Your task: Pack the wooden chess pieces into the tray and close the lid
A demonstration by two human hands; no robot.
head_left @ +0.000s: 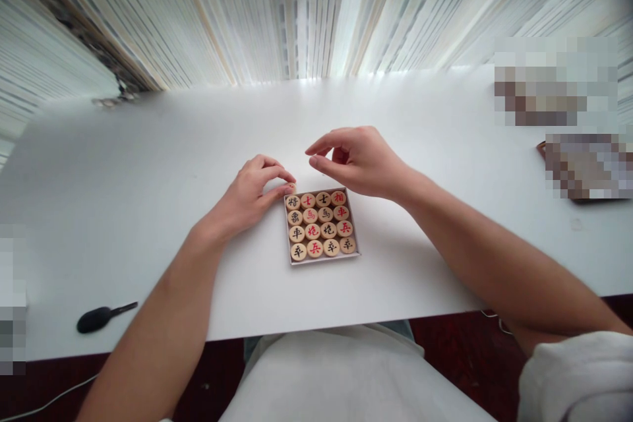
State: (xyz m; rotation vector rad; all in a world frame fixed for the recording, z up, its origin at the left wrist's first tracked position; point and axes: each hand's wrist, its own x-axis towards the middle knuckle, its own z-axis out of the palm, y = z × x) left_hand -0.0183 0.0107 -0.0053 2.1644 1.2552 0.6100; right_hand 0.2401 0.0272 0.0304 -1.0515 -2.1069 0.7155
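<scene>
A small square box [354,224] sits on the white table [148,211], filled with several round wooden Chinese chess pieces [321,225] marked in red and black. My left hand [252,192] rests at the box's far left corner, its fingers curled with thumb and forefinger pinched at the corner piece. My right hand [359,161] hovers just beyond the box's far edge, fingers loosely bent, thumb and forefinger apart, with nothing visible in them.
A small black microphone-like object [99,318] lies near the table's front left edge. Blurred items sit at the far right of the table [588,165]. Striped curtains hang behind the table. My lap is below the front edge.
</scene>
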